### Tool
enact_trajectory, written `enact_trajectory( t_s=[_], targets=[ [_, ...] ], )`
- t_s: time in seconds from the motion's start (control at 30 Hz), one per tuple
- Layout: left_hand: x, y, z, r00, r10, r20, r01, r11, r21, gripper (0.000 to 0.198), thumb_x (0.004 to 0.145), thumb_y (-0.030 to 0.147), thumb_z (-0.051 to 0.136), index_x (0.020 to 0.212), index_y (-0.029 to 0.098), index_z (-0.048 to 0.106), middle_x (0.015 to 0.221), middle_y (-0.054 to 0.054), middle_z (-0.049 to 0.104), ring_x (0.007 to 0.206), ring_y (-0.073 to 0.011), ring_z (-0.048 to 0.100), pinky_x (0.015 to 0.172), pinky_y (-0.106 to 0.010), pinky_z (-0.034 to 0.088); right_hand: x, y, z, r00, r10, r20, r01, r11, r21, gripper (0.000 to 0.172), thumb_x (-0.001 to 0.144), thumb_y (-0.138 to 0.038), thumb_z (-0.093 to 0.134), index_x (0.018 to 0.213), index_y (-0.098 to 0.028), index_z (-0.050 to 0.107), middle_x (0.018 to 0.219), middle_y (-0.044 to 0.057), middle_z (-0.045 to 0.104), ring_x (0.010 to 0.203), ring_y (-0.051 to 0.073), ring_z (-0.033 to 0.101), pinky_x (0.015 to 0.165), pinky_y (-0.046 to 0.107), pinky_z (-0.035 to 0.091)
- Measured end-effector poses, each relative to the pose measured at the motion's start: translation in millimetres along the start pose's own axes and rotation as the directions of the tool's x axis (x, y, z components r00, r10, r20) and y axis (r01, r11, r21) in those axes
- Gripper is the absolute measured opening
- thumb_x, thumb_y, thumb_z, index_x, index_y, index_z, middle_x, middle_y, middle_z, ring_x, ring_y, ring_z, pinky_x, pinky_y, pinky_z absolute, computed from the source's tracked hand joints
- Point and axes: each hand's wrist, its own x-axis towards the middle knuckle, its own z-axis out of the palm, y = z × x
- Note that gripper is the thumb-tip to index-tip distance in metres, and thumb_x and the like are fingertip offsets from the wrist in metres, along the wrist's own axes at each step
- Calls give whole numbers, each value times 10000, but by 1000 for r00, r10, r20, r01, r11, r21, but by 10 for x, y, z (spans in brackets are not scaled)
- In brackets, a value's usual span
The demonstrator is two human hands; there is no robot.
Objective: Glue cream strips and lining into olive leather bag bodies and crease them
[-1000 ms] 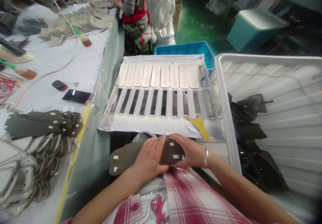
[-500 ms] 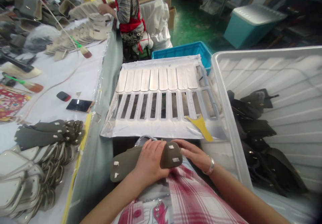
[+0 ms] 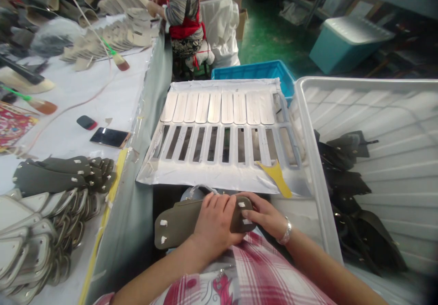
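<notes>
An olive-grey, round-ended flat piece (image 3: 179, 223), seemingly leather, lies across my lap with small white tabs near both ends. My left hand (image 3: 215, 225) is wrapped over its middle, fingers together on the far edge and thumb at the near edge. At the right end, my right hand (image 3: 265, 214) pinches the piece, its thumb on top beside the white tabs and its fingers behind the far edge. The underside of the piece is hidden. Just beyond it stands a white slotted crate top (image 3: 191, 172), with a yellow flat tool (image 3: 276, 177) on its near right corner.
On the left table (image 3: 119, 86) lie similar olive pieces (image 3: 51, 175), pale framed pieces (image 3: 34, 232), a phone (image 3: 109, 137) and glue brushes (image 3: 120, 62). A large white bin (image 3: 369, 99) at right holds dark pieces. Another person (image 3: 185, 17) works beyond, near a blue crate (image 3: 253, 70).
My right thumb has come over onto the top of the piece's right end. The view has shifted slightly, while my left hand keeps its hold.
</notes>
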Motion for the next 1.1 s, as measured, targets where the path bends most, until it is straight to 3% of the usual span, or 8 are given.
enact_trajectory(
  t_s=[0.23, 0.3, 0.37, 0.47, 0.57, 0.63, 0.73, 1.1],
  targets=[
    [-110, -54, -73, 1000, 12, -2, -12, 999, -40, 819, 630, 511, 684, 1293, 127, 395, 1232, -135, 511, 1156, -303, 435, 1089, -507, 162, 36, -107, 42, 997, 51, 59, -44, 994, -103, 451, 744, -409, 568, 1121, -174, 492, 1058, 86, 602, 958, 243, 569, 835, 403, 484],
    [-288, -154, -214, 998, 29, -61, -33, 997, -69, 833, 672, 574, 633, 1326, 139, 355, 1295, -136, 473, 1231, -299, 379, 1108, -509, 124, 32, -129, 20, 992, 83, 94, -57, 968, -243, 464, 779, -435, 537, 1169, -195, 467, 1125, 108, 585, 1020, 269, 562, 846, 426, 489],
    [-539, -322, -392, 984, -55, -168, 36, 993, -116, 765, 725, 561, 590, 1331, 161, 349, 1325, -124, 451, 1266, -280, 348, 1115, -496, 138, 72, -151, 23, 999, -8, 43, 28, 873, -488, 491, 789, -462, 529, 1207, -217, 448, 1176, 124, 559, 1054, 294, 549, 876, 466, 470],
    [-968, -642, -605, 851, -423, -311, 333, 893, -302, 587, 754, 384, 614, 1271, 187, 418, 1275, -109, 481, 1209, -251, 420, 1064, -462, 290, 192, -246, 245, 942, -330, 53, 238, 553, -798, 563, 783, -470, 538, 1269, -215, 415, 1253, 130, 498, 1142, 322, 474, 977, 530, 370],
    [-1257, -941, -626, 699, -695, -167, 491, 637, -595, 461, 745, 269, 620, 1182, 186, 498, 1150, -88, 552, 1047, -209, 545, 911, -382, 457, 343, -385, 760, 847, -430, 312, 459, 295, -838, 632, 766, -479, 564, 1307, -200, 395, 1275, 128, 488, 1165, 315, 450, 1005, 517, 335],
    [-1318, -1078, -564, 701, -712, -43, 483, 517, -707, 397, 746, 254, 620, 1129, 178, 545, 1090, -72, 576, 960, -182, 579, 822, -322, 496, 465, -435, 1124, 805, -377, 459, 560, 223, -798, 710, 731, -510, 594, 1327, -186, 386, 1303, 137, 473, 1178, 323, 435, 1006, 520, 320],
    [-1304, -1189, -480, 731, -682, 1, 440, 471, -764, 362, 739, 270, 636, 1083, 168, 585, 1062, -63, 583, 940, -172, 574, 785, -279, 488, 616, -437, 1462, 796, -291, 531, 592, 191, -783, 788, 680, -523, 637, 1332, -157, 390, 1324, 159, 454, 1189, 341, 413, 1007, 533, 293],
    [-1313, -1435, -442, 802, -594, 70, 397, 440, -805, 345, 699, 354, 684, 981, 179, 589, 907, -7, 595, 787, -134, 545, 711, -243, 445, 739, -522, 1787, 872, -213, 441, 486, 257, -836, 722, 599, -466, 671, 1204, -136, 455, 1170, 169, 524, 1056, 344, 480, 887, 481, 380]
  ],
)
